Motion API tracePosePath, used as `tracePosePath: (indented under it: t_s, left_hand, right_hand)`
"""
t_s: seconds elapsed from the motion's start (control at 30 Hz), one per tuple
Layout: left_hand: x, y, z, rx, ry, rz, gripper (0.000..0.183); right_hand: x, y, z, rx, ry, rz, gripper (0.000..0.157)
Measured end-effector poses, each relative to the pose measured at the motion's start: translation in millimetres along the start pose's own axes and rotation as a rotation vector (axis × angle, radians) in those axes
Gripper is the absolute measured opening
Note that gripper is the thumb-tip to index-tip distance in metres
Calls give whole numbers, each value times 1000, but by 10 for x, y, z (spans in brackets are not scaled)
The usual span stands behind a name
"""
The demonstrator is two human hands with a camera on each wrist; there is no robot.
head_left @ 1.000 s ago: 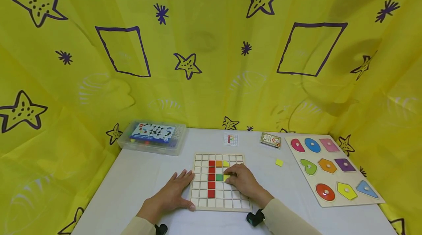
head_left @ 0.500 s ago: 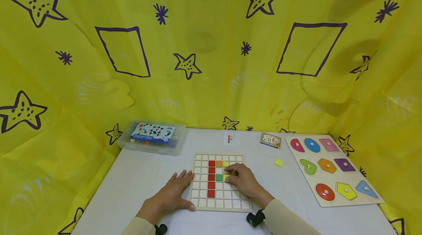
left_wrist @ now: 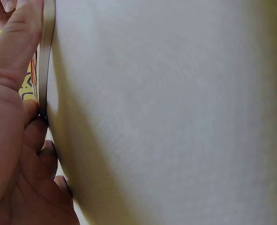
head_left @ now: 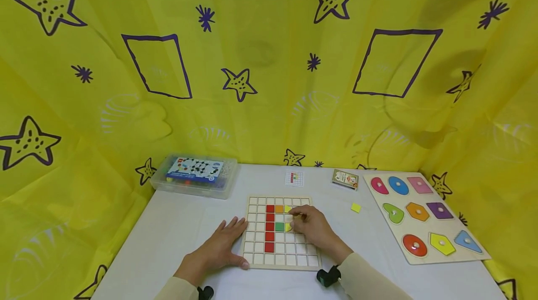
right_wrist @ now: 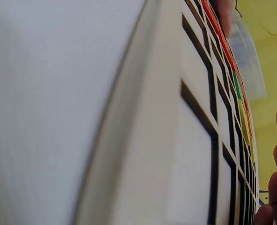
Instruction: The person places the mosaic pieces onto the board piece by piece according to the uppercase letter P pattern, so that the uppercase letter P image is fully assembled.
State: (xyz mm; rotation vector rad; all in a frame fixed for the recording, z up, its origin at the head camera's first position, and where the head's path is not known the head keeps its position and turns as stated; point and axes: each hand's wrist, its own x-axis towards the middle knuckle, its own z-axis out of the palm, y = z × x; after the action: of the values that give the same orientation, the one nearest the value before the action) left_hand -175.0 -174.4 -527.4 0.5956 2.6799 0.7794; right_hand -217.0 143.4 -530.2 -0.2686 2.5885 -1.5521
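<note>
A wooden grid board (head_left: 286, 267) lies flat on the table. My left hand (head_left: 218, 246) rests along its left edge with fingers spread; the left wrist view shows the thumb (left_wrist: 16, 42) against the frame. Red tiles (head_left: 269, 236) form a column in the grid. Right of them sit an orange tile (head_left: 279, 209), a green tile (head_left: 279, 226) and two yellow ones, the upper yellow tile (head_left: 287, 209) and the lower yellow tile (head_left: 287, 227). Over the board's right side hovers my right hand (head_left: 317, 230), fingers loosely bent and apart from the thumb. Nothing shows between them.
A loose yellow tile (head_left: 356, 207) lies right of the board. Behind are a small pattern card (head_left: 295, 178) and a little card box (head_left: 345, 179). A shape puzzle board (head_left: 401, 225) occupies the right, a clear plastic case (head_left: 218, 190) the back left.
My right hand has drawn slightly right and off the lower yellow tile, which stays in its cell. The left hand keeps its place.
</note>
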Motion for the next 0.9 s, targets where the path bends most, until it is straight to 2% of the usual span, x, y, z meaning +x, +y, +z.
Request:
tracePosePath:
  t_s: [0.2,0.33,0.53,0.7,0.9]
  left_hand:
    - [-6,4,-1,-2,0,-1,118]
    - [-6,8,-6,-2,-2,-5,118]
    - [-8,9,-9,-8,-2,-4,118]
    - [-10,4,-9,-6,1,3,119]
    - [-6,-5,0,-8,-2,-1,119]
  right_hand:
    - [-6,25,-129,-8,40,32,27]
    - [0,67,-252,-43,84,24,27]
    - [5,140,-449,-79,156,62,29]
    - [-15,207,-641,-58,200,96,32]
    - [-44,341,-882,-40,246,91,34]
